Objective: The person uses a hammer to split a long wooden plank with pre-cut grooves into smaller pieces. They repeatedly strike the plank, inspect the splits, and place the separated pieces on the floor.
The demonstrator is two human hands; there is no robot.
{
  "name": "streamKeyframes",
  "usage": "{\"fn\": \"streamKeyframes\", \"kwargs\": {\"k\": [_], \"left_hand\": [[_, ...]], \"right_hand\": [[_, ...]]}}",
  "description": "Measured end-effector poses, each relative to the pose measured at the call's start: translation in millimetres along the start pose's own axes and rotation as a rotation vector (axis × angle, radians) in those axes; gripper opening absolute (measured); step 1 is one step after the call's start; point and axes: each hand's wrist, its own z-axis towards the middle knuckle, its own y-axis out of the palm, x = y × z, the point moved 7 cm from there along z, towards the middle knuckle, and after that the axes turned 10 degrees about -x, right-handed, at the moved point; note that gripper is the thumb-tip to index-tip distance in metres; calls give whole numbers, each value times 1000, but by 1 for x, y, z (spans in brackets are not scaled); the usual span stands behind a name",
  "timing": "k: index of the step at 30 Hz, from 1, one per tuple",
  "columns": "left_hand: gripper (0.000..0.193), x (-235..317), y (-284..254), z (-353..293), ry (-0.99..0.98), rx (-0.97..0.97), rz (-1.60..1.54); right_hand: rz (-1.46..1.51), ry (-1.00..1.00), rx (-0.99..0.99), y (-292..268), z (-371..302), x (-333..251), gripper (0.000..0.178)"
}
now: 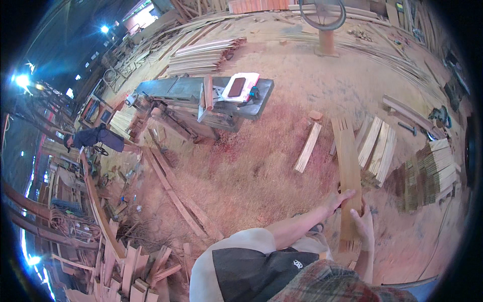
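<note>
A long wooden board (348,166) with slots cut into both ends lies lengthwise in front of me, right of my knees. My left hand (336,202) holds its left edge, with the thumb and fingers closed round it. My right hand (363,224) grips the opposite edge slightly nearer to me, its thumb on the top face. Some of the fingers are hidden beneath the board. Past its right side lie several pale wood strips (376,146), and a single short strip (308,147) rests on the floor to its left.
A stack of cut wood pieces (436,168) stands at right, near a hammer (407,129). Ahead is a metal-topped woodworking machine (176,89) bearing papers (250,83). Long planks (173,189) and an offcut heap (133,272) lie left. Another person (95,138) bends over at far left.
</note>
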Motion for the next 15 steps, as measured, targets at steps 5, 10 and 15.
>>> {"fn": "streamKeyframes", "kwargs": {"k": [5,10,15], "left_hand": [[91,15,-25,29,119,14,116],[80,62,-51,55,142,-7,640],[86,173,-135,88,171,208,917]], "right_hand": [[-22,-51,-104,9,61,5,88],[128,-69,-122,13,106,7,94],[132,-98,-109,20,159,-8,103]]}}
